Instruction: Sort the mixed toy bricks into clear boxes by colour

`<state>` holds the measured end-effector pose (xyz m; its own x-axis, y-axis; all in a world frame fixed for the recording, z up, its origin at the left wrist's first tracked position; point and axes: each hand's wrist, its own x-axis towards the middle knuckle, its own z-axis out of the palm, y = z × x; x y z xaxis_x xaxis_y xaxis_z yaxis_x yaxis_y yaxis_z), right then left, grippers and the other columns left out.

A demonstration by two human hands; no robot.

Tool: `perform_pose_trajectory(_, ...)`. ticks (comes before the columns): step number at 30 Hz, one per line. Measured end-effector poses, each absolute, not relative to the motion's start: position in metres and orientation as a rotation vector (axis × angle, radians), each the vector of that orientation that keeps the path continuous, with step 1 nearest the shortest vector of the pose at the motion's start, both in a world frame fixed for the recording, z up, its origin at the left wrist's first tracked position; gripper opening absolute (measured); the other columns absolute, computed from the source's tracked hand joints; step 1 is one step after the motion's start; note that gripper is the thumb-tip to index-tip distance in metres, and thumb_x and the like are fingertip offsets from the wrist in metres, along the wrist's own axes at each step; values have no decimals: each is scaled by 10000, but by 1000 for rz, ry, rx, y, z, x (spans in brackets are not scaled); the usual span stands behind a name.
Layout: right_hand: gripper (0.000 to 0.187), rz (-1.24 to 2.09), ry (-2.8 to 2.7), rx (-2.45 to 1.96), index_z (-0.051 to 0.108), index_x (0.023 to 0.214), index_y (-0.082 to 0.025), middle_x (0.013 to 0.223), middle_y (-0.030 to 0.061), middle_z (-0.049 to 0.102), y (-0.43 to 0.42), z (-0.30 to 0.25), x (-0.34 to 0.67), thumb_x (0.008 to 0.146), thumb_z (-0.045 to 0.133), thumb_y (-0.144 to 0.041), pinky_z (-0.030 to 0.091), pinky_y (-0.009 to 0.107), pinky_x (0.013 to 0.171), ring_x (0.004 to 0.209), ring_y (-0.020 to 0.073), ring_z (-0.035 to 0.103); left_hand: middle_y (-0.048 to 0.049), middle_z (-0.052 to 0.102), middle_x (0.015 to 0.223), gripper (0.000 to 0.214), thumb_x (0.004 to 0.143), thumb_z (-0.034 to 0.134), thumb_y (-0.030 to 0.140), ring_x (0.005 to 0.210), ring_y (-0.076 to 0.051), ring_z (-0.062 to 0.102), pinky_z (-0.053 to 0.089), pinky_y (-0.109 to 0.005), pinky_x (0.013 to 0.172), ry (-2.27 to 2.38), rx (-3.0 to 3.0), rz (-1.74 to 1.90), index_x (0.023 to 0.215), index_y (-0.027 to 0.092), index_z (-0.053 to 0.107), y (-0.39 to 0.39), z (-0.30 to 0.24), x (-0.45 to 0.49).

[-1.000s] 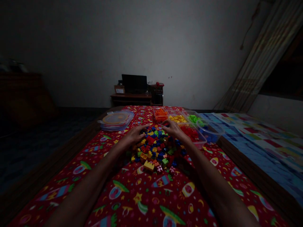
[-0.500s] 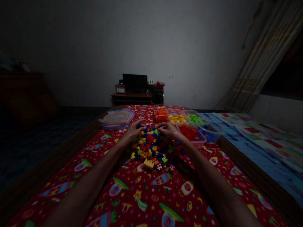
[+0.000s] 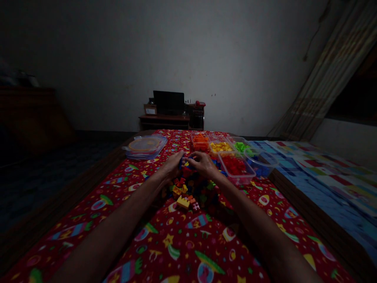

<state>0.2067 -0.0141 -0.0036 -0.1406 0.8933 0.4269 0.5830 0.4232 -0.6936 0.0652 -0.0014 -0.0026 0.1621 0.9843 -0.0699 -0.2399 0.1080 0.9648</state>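
Note:
A heap of small mixed-colour plastic bricks [image 3: 188, 190] lies on a red patterned cloth [image 3: 182, 243]. My left hand [image 3: 172, 166] and my right hand [image 3: 203, 165] meet over the far side of the heap, fingers curled inward, almost touching. They cup several bricks between them, blue ones showing in the gap. Beyond the hands stand clear tubs sorted by colour: orange bricks [image 3: 200, 140], yellow bricks [image 3: 220, 147], green bricks [image 3: 242, 147], red bricks [image 3: 235, 165] and blue bricks [image 3: 262, 167].
A stack of clear lids [image 3: 145, 146] lies at the far left of the cloth. A chequered mat [image 3: 324, 173] sits to the right. A low dark desk with a screen [image 3: 169, 110] stands against the back wall, and a curtain [image 3: 332, 67] hangs at right.
Both hands have slid inward across the far side of the heap, from apart to nearly touching, gathering bricks between them. The view has shifted slightly.

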Motion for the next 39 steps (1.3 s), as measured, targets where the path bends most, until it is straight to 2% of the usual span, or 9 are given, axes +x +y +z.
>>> perform_pose_trajectory(4, 190, 364, -1778, -1374, 650, 894, -133, 828, 55, 676, -15, 0, 209, 805, 537, -257, 446, 245, 704, 764, 152, 605, -120, 642, 919, 489, 911, 305, 526, 776, -167, 636, 532, -287, 707, 952, 1005, 1239, 1119, 129, 500, -1, 3, 67)
perform_pose_trajectory(8, 184, 385, -1880, -1271, 641, 941, -173, 916, 42, 682, -21, -1, 204, 811, 563, -279, 441, 249, 770, 847, 149, 606, -169, 586, 1148, 697, 862, 209, 650, 1007, -237, 609, 506, -369, 862, 907, 1198, 1144, 1312, 141, 364, -9, 6, 75)
perform_pose_trajectory(12, 170, 334, -1880, -1334, 657, 916, -171, 907, 45, 685, -21, 1, 206, 784, 570, -233, 443, 243, 769, 846, 151, 607, -147, 483, 1336, 747, 856, 95, 650, 1172, -224, 529, 431, -372, 980, 857, 1322, 1026, 1429, 178, 179, -21, 7, 83)
perform_pose_trajectory(15, 178, 267, -1820, -1421, 672, 875, -157, 814, 41, 684, -14, 14, 228, 769, 541, -214, 451, 241, 725, 760, 145, 613, -152, 370, 1433, 686, 886, 140, 598, 1263, -201, 443, 375, -359, 1035, 847, 1272, 1087, 1443, 200, 103, -21, 8, 83)
perform_pose_trajectory(18, 230, 112, -1714, -1493, 666, 911, -139, 753, 42, 672, -9, 33, 272, 786, 500, -238, 452, 251, 694, 707, 147, 617, -132, 323, 1465, 572, 922, 234, 501, 1301, -193, 391, 346, -365, 1057, 901, 1284, 1238, 1427, 244, 156, -11, 8, 76)
perform_pose_trajectory(25, 310, -410, -1308, -2002, 640, 1018, -93, 924, 166, 669, -21, 37, 395, 803, 448, -206, 424, 317, 795, 896, 238, 606, -117, 501, 1333, 458, 883, 378, 387, 1221, -245, 474, 362, -442, 1036, 1104, 1826, 1213, 1290, 186, 444, 2, 1, 64)
perform_pose_trajectory(29, 310, -376, -1304, -2157, 640, 1004, -97, 999, 187, 641, -25, 17, 419, 832, 441, -262, 408, 320, 817, 968, 246, 572, -128, 488, 1351, 449, 888, 386, 376, 1264, -247, 422, 304, -436, 1079, 895, 2505, 982, 1259, 150, 501, -28, -5, 85)
perform_pose_trajectory(33, 333, -292, -1390, -2159, 648, 1007, -123, 1032, 161, 638, -26, 23, 407, 849, 455, -343, 403, 308, 832, 1013, 237, 552, -61, 424, 1417, 388, 893, 444, 355, 1355, -243, 279, 157, -487, 1129, 431, 2950, 671, 1262, 254, 508, -73, -21, 110)
perform_pose_trajectory(39, 316, -268, -1564, -1999, 686, 979, -132, 1001, 146, 668, -26, 53, 365, 858, 449, -304, 409, 284, 812, 960, 220, 594, -62, 609, 1179, 215, 873, 490, 302, 1307, -224, 357, 76, -484, 1143, 399, 3217, 542, 1037, 221, 604, -92, -50, 125)
